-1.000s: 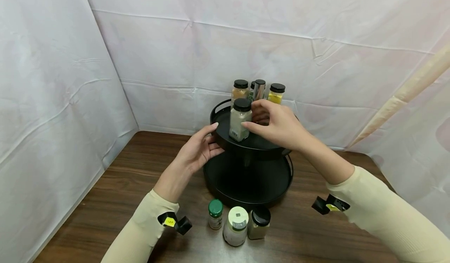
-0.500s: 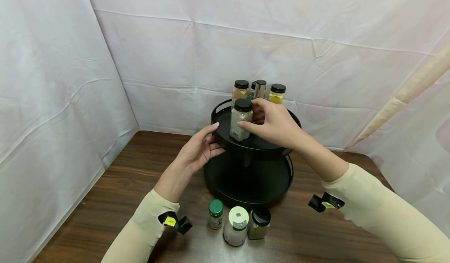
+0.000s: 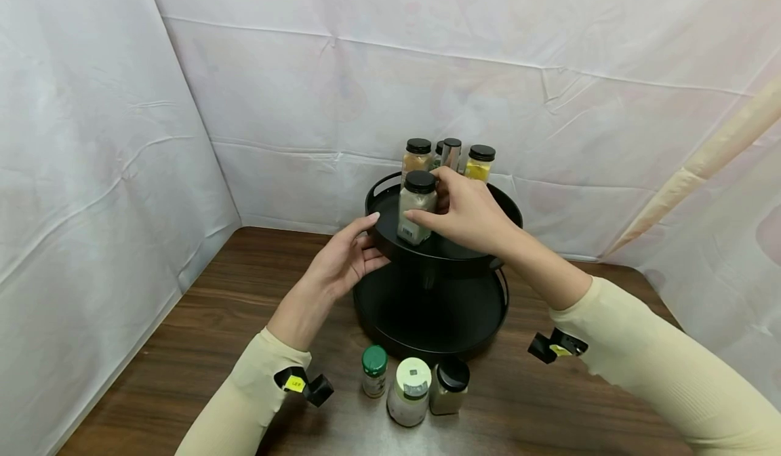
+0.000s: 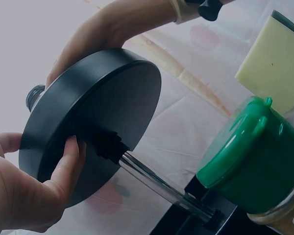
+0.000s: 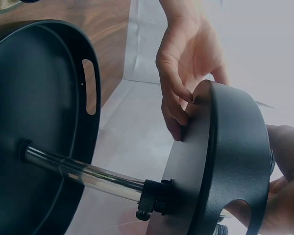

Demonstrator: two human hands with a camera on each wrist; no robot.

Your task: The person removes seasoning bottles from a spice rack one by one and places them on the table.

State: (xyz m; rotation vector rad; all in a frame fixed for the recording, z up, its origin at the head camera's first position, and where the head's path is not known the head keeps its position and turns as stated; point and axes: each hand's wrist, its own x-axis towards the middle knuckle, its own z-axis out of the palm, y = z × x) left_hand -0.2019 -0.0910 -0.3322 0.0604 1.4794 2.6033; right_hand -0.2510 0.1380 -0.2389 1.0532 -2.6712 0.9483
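In the head view, a two-tier black round stand has an upper tray (image 3: 448, 261) and a wider lower tray (image 3: 427, 330). My left hand (image 3: 338, 263) holds the upper tray's left rim, thumb on top and fingers underneath; the left wrist view shows those fingers (image 4: 63, 169) against the tray's underside. A square glass jar (image 3: 410, 231) of pale powder with a black lid stands upright near the upper tray's front left. My right hand (image 3: 472, 215) grips this jar, its thumb across the front and the other fingers partly hidden behind.
Behind the held jar stand an orange-brown spice jar (image 3: 417, 161), a slim grinder-like bottle (image 3: 451, 154) and a yellow spice jar (image 3: 478, 162). Before the stand are a green-capped shaker (image 3: 374, 371), a pale-lidded jar (image 3: 410, 395) and a black-lidded jar (image 3: 449, 388). White cloth (image 3: 366, 90) hangs behind.
My right hand has moved slightly left around the pale powder jar, its thumb now further across the front. The left hand and the stand look unmoved.
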